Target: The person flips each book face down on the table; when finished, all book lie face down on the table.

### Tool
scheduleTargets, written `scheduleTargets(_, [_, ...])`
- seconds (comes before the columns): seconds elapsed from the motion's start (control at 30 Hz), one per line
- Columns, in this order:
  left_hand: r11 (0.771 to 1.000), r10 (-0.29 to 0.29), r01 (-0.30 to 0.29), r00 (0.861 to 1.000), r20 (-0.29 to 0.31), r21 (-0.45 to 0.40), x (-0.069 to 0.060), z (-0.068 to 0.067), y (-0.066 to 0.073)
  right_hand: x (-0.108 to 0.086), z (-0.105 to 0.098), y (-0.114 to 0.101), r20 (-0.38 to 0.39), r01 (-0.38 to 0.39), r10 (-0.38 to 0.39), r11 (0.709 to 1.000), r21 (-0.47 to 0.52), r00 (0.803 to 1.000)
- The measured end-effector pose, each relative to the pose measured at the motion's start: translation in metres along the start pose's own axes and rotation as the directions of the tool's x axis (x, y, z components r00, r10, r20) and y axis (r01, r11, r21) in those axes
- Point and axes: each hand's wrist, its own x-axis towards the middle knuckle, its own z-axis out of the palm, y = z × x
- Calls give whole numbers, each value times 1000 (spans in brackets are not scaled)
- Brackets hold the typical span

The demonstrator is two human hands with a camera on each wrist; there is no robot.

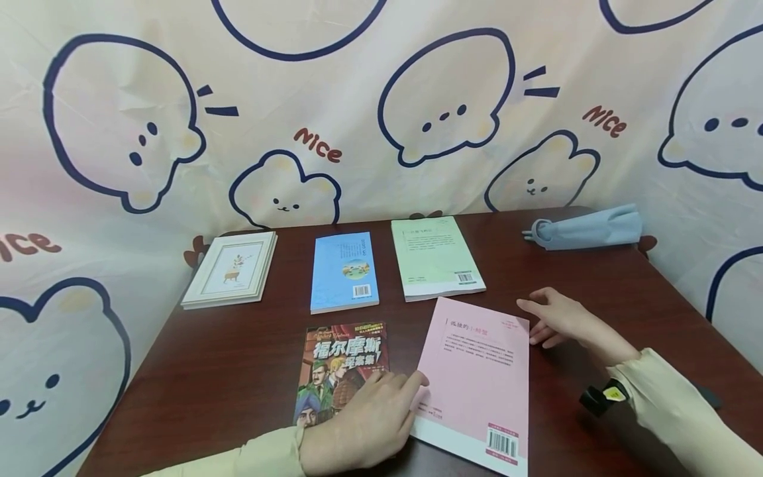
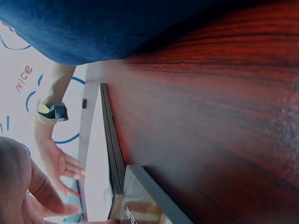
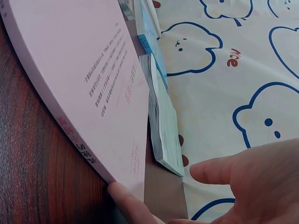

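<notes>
A pink book [image 1: 477, 371] lies at a slight slant on the dark wooden table, back cover up. Its spine faces my right hand [image 1: 554, 319], which is spread at the book's upper right edge. In the right wrist view a fingertip [image 3: 122, 196] touches the pink cover's corner, with the thumb held apart. My left hand [image 1: 366, 421] lies over the lower right part of a colourful comic-style book [image 1: 342, 371], its fingers loosely bent at the pink book's left edge. Part of the comic-style book is hidden beneath that hand.
Along the back stand out a stack of white picture frames [image 1: 232, 270], a blue book [image 1: 344, 271] and a green book [image 1: 438, 258]. A light blue pouch-like item [image 1: 590, 228] lies at the back right. A patterned curtain [image 1: 357, 119] surrounds the table [image 1: 238, 358].
</notes>
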Motion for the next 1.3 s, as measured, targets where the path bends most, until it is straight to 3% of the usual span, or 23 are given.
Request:
scheduleTargets(0.2, [1000, -3, 3, 1000, -17, 1, -1, 2, 1, 2, 0, 1, 7, 0, 0, 1000, 2, 1000])
scheduleTargets(0.5, [998, -32, 33, 999, 21, -46, -2, 1, 3, 4, -2, 0, 3, 31, -31, 1000, -6, 1000])
scheduleTargets(0.87, [986, -45, 51, 998, 38, -161, -2, 6, 11, 9, -5, -3, -20, 75, -75, 997, -18, 997])
scheduleTargets(1.13, [982, 1, 3, 1000, 23, -188, -1, 8, 13, 13, -7, -5, -22, 88, -88, 996, -21, 996])
scheduleTargets(1.3, [973, 27, -16, 999, 46, -228, -1, 9, 13, 15, -8, -5, -28, 100, -101, 995, -17, 995])
